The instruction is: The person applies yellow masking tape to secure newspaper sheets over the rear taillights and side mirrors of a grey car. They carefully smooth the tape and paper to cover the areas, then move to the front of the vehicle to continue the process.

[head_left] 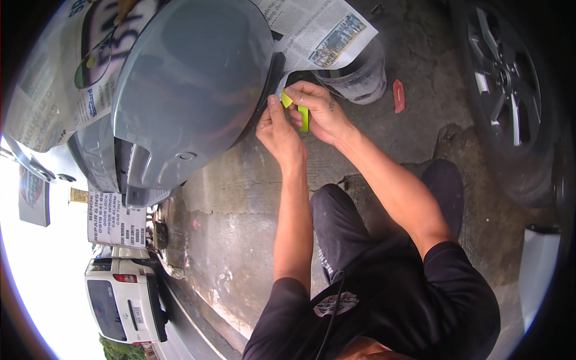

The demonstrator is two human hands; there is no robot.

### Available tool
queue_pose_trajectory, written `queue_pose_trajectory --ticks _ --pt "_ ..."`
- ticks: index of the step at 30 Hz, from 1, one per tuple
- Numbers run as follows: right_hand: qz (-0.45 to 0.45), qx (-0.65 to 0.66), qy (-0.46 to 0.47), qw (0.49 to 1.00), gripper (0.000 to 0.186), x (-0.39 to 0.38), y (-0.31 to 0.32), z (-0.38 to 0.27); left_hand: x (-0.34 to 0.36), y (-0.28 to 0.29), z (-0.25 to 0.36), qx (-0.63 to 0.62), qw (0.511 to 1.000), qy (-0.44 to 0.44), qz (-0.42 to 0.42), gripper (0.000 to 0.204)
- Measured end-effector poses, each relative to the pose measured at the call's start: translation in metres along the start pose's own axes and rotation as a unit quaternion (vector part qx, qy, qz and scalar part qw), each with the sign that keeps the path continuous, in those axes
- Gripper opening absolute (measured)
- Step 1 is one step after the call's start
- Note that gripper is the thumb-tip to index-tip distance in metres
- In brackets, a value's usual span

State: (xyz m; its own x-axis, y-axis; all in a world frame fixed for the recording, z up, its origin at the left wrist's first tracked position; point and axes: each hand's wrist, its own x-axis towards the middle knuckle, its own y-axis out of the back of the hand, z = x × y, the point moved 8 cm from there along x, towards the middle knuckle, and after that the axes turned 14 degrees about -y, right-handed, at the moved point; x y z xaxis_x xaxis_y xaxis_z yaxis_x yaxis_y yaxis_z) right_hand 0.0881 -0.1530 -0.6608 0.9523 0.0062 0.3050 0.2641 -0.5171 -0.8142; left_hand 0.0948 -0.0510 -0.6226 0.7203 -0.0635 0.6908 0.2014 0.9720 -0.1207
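Both my hands are at the right edge of a smooth grey car body panel (192, 78), which has a small round fitting low on it. My right hand (324, 113) is closed on a bright yellow-green strip of masking tape (303, 120), part of which hangs below the fingers. Close beside it, my left hand (282, 137) pinches at a short yellow-green end (287, 99) with its thumb uppermost. Its other fingertips are partly hidden. Just above my hands, a newspaper sheet (312, 27) extends from the panel's edge.
A dusty bucket (366, 75) stands beyond my right hand, with a red flat piece (398, 96) on the concrete beside it. A car wheel (504, 75) is at the far right. More newspaper (51, 99) covers the vehicle at left. A white van (126, 294) stands on the road.
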Motion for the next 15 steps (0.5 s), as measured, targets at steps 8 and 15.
queue_pose_trajectory --ticks 8,15 --pt "0.012 -0.075 -0.005 0.997 0.018 0.003 -0.002 -0.007 0.004 -0.001 0.002 -0.074 0.997 0.003 -0.007 0.026" --pt "0.085 -0.181 -0.009 0.980 0.020 0.000 0.001 -0.017 0.006 0.008 -0.004 -0.055 0.998 0.000 -0.008 0.021"
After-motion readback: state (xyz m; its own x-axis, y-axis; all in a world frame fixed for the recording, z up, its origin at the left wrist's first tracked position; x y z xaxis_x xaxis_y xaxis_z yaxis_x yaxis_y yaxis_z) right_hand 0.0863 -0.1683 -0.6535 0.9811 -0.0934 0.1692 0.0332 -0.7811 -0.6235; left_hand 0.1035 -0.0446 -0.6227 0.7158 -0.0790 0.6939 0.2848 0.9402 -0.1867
